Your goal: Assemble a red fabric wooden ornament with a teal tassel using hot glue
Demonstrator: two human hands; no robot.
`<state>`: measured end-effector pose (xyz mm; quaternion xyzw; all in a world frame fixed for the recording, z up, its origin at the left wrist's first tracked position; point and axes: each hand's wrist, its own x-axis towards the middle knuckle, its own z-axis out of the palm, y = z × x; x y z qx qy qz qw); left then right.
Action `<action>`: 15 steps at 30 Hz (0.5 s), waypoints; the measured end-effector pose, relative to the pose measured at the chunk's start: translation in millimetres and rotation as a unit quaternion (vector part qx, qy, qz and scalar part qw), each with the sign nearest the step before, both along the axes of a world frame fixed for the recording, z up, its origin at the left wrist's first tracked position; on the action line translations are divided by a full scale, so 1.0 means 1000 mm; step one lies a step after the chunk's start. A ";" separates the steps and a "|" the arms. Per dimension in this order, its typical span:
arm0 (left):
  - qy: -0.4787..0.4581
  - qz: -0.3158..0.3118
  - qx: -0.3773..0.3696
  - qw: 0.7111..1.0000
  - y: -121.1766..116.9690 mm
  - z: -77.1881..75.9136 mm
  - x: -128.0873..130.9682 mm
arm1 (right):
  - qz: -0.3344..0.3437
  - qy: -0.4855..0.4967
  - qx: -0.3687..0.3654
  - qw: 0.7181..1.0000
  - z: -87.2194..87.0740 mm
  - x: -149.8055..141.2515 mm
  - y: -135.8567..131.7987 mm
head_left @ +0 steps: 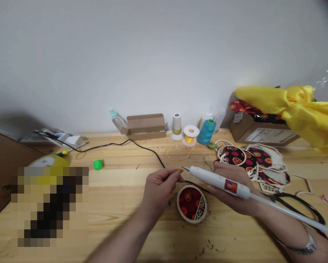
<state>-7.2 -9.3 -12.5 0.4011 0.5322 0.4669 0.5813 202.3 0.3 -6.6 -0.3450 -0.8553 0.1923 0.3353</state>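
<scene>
A: In the head view, what was the left hand (159,186) doing?

B: It was nearly closed, thumb and forefinger pinched together on a small yellow bit (180,168). The lower fingers curled under, partly hidden.

A: And the right hand (236,174)?

B: Wrapped round a white pen-shaped tool (213,178), gripping it firmly. The metal tip (185,168) pointed at the left fingertips and sat right by the yellow bit; whether it touched, I couldn't tell. A long white rod (290,212) ran from the tool's rear over the right forearm, and a bracelet (308,245) circled that wrist.

A: Where was the round patterned piece (189,202)?

B: Flat on the table (120,230), just to the near right of the left hand, its pale rim round dark red cloth with a fretwork strip on one side.

A: Any writing?

B: Beyond the right hand, farther off to the right, a cardboard box (239,128) bore a large white label (270,135), printed too small to read. A smaller tag (238,117) by its corner carried characters I couldn't make out for certain.

A: What else lay near the hands?

B: Past the left fingertips stood a spool of yellow thread (189,140) and a teal thread cone (206,132). More patterned pieces (258,157) lay heaped just beyond the right hand.
</scene>
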 end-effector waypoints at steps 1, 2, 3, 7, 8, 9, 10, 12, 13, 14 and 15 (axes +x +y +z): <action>0.001 0.000 0.000 1.000 0.000 0.000 0.000 | 0.007 0.003 0.001 1.000 0.001 -0.001 0.000; -0.001 0.000 -0.001 1.000 0.000 0.000 0.000 | 0.014 0.006 0.004 1.000 0.001 -0.001 0.000; -0.004 0.000 -0.003 1.000 0.000 0.000 0.000 | 0.017 0.006 0.006 1.000 0.002 -0.001 -0.001; -0.016 0.004 -0.008 1.000 0.000 0.001 0.000 | -0.001 -0.005 0.002 1.000 -0.001 0.002 -0.001; -0.017 0.006 -0.007 1.000 0.000 0.001 0.000 | -0.008 -0.007 0.002 1.000 -0.001 0.002 -0.001; -0.018 0.008 -0.006 1.000 0.000 0.001 0.000 | -0.011 -0.007 0.003 1.000 -0.001 0.002 -0.001; -0.018 0.008 -0.004 1.000 0.000 0.001 0.000 | -0.012 -0.008 0.004 1.000 -0.001 0.002 -0.001; -0.018 0.008 -0.005 1.000 0.000 0.001 0.000 | -0.006 -0.011 0.011 1.000 0.001 0.000 -0.001; -0.018 0.008 -0.006 1.000 0.000 0.001 0.000 | 0.001 -0.011 0.017 1.000 0.003 -0.001 -0.001; -0.020 0.006 -0.008 1.000 0.000 0.001 0.000 | 0.010 -0.011 0.025 1.000 0.004 -0.002 -0.001; -0.022 0.005 -0.009 1.000 0.000 0.001 0.000 | 0.014 -0.011 0.032 0.999 0.005 -0.003 -0.001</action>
